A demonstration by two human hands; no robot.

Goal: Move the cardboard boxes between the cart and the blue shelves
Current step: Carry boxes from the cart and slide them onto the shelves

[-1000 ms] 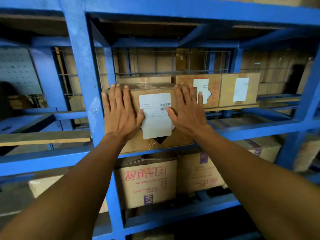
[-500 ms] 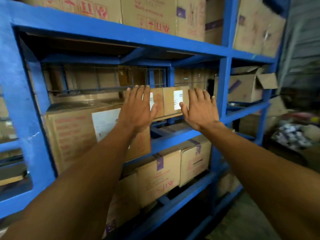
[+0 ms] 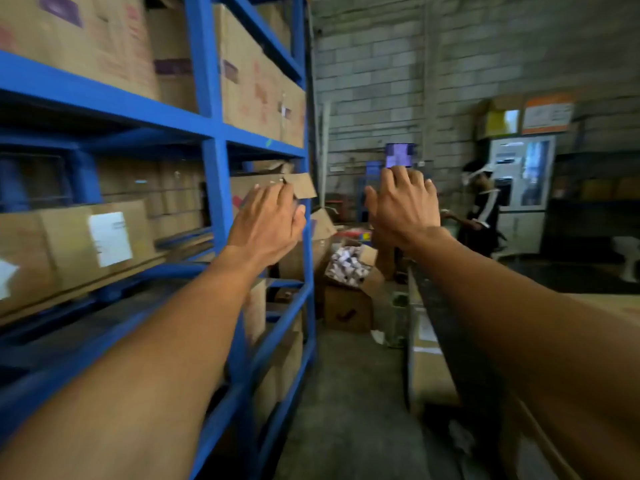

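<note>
The blue shelves (image 3: 214, 174) run along the left, loaded with cardboard boxes. One box with a white label (image 3: 90, 244) sits on the middle shelf at the left. My left hand (image 3: 266, 225) is raised in the air past the shelf's end post, fingers apart, holding nothing. My right hand (image 3: 401, 202) is raised beside it over the aisle, also empty with fingers spread. At the lower right edge lies a flat cardboard surface (image 3: 609, 306); a dark rail (image 3: 450, 334) runs beside it. Whether this is the cart I cannot tell.
An open box of small wrapped items (image 3: 349, 265) and other cartons (image 3: 346, 306) stand on the floor beyond the shelf end. A person in dark clothes (image 3: 481, 216) stands by a white machine (image 3: 519, 188) at the back wall. Concrete aisle floor (image 3: 346, 410) runs between shelves and rail.
My hands left the labelled box, which stays on the middle shelf. My view swung right, from facing the shelf to looking down the aisle, with both empty hands carried along.
</note>
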